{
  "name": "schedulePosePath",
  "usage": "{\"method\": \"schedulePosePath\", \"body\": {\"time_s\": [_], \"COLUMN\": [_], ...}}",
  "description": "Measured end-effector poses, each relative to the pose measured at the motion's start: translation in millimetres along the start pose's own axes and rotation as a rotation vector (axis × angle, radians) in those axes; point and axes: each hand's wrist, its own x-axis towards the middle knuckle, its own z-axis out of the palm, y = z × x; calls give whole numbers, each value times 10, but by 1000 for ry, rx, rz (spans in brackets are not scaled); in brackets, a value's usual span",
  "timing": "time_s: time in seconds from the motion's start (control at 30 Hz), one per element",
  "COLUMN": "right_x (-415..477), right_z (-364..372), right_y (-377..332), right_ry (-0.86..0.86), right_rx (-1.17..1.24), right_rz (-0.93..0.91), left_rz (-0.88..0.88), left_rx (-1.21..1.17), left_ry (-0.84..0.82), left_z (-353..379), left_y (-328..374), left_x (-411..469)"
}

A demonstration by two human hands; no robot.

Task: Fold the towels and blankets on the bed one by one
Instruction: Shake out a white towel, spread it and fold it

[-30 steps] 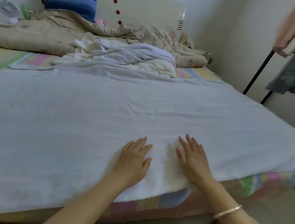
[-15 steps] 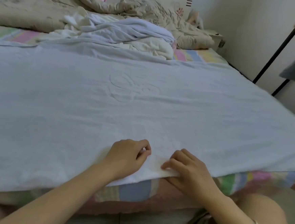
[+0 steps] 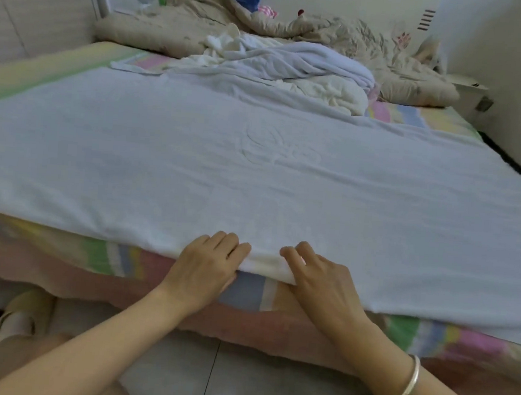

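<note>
**Both hands on near hem of spread white towel**

I see the white towel (image 3: 255, 172) lying flat over most of the bed (image 3: 114, 257). Its long axis runs left to right across my view, and its short way runs from me toward the headboard. The near hem hangs just over the bed's front edge.

The left hand (image 3: 207, 268) and right hand (image 3: 318, 279) sit close together at about the middle of that hem. Each pinches it, with curled fingers on top of the cloth; the thumbs are mostly hidden under the edge. Neither hand is nearer, since both are already on it. All of the towel lies ahead of the hands, with none behind.

My judgement is that the fold goes forward, carrying the hem toward the far edge. The hands look too close together for so wide a cloth, so the ends may sag.

A heap of white cloths (image 3: 294, 69) lies past the far edge, with a beige quilt (image 3: 328, 31) behind it, both unfolded.
</note>
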Motion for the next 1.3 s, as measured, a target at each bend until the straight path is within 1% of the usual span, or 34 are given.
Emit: {"method": "schedulePosePath", "body": {"time_s": [0.1,0.17,0.27,0.33,0.5,0.6,0.63,0.7,0.73,0.83,0.9,1.0,1.1,1.17,1.23,1.3], "right_x": [-13,-30,-81,-119,-344,-497,-550,-691,-769,-1019,-1193,-1535,-1843,-2021,-2171,-2276], "right_z": [-88,-112,-109,-105,-38,-52,-86,-171,-201,-266,-274,-338,-343,-290,-191,-102], "right_y": [-46,-74,-82,-75,-78,9,88,310,442,852,1126,1559,1865,2020,2152,2275], "right_ry": [-14,-37,-96,-114,-149,-187,-175,-97,-65,-46,-22,67,130,134,88,39], "right_rx": [-48,-82,-119,-102,115,234,270,312,320,294,257,174,72,17,-67,-116], "right_rz": [-47,-75,-128,-149,-236,-111,-29,145,228,447,556,710,765,770,718,679], "left_rz": [-129,-195,-159,-145,-82,-155,-167,-158,-145,-85,-25,100,230,305,318,263], "left_rx": [137,144,96,22,-155,-256,-289,-346,-379,-479,-540,-607,-615,-599,-558,-495], "left_ry": [0,-48,-114,-145,-335,-286,-257,-222,-211,-176,-143,-135,-105,-77,-73,-57], "left_z": [-19,-19,-33,-117,-194,-168,-171,-162,-158,-143,-111,-27,47,103,171,228], "left_y": [-106,-184,-239,-257,-257,-160,-86,131,266,735,1052,1597,1997,2153,2231,2277], "left_x": [-38,-113,-278,-365,-589,-498,-385,-106,42,447,654,959,1157,1237,1290,1345]}}
